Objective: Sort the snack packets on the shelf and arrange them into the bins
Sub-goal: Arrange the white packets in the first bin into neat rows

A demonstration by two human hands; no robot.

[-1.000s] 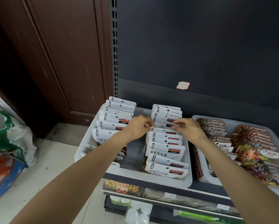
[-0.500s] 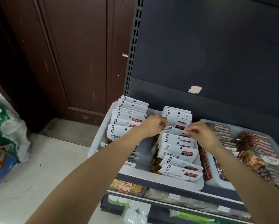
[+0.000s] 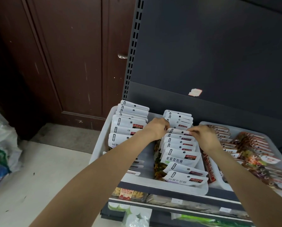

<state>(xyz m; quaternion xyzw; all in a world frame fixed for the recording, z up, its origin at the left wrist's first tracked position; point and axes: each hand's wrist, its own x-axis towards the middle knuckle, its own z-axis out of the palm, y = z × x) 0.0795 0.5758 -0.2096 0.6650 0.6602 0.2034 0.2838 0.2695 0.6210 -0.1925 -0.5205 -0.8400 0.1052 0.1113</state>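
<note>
a: where are your hands just now?
b: both are over the white bin [image 3: 102, 143] on the shelf [image 3: 153, 188]; my left hand [image 3: 156, 128] has its fingers curled on the left corner of one white packet [image 3: 177, 132] in the right-hand row; my right hand [image 3: 202, 136] pinches the right corner of that same packet; so the two hands are a little apart, each clamped on one end of it.
a: and where does that packet sit?
b: it stands upright about midway along the right row [image 3: 179, 145], raised a little above the ones in front of it; more white packets stand behind it and in front of it, leaning back one on another; the nearest packet [image 3: 184, 179] lies almost flat against the bin's front wall.
a: what else is in that bin?
b: a left row [image 3: 128, 125] of the same white packets, partly hidden by my left forearm; a bare strip of bin floor runs between the two rows.
a: and to the right?
b: a second bin [image 3: 225, 187], just beside the first; it holds rows of reddish-brown packets [image 3: 251, 149] with white tops.
a: anything below?
b: a lower shelf [image 3: 169, 208] with yellowish snack bags [image 3: 128, 193] behind a red label; past the shelf's left end i see a brown door [image 3: 71, 54] and a pale floor [image 3: 38, 169], with plastic sacks [image 3: 1, 141] at the left edge.
</note>
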